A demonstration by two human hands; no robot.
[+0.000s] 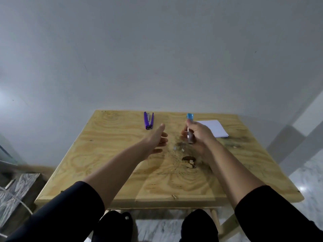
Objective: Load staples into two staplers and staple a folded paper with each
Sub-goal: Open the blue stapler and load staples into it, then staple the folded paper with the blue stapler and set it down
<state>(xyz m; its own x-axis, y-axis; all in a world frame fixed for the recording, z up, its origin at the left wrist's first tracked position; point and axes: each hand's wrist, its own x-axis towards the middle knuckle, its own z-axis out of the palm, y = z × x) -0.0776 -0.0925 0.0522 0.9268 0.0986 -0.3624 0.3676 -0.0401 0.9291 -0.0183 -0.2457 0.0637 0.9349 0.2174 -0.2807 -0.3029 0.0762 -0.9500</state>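
Plywood bench (108,154), seen from my head camera. My right hand (199,135) grips the blue stapler (189,127) upright above the bench centre. My left hand (155,138) hovers open and empty beside it. The purple stapler (148,120) lies hinged open at the far edge; folded white paper (215,128) lies far right.

Between our left hand (156,139) and right hand (196,137) we have an open lane of bare table (108,154), broken only by loose staples (180,148) lying just beneath. The purple stapler (148,120) lies splayed open at the far edge, clear wood before it. White paper (214,128) blocks the far right corner, behind the blue stapler (190,127) we grip.
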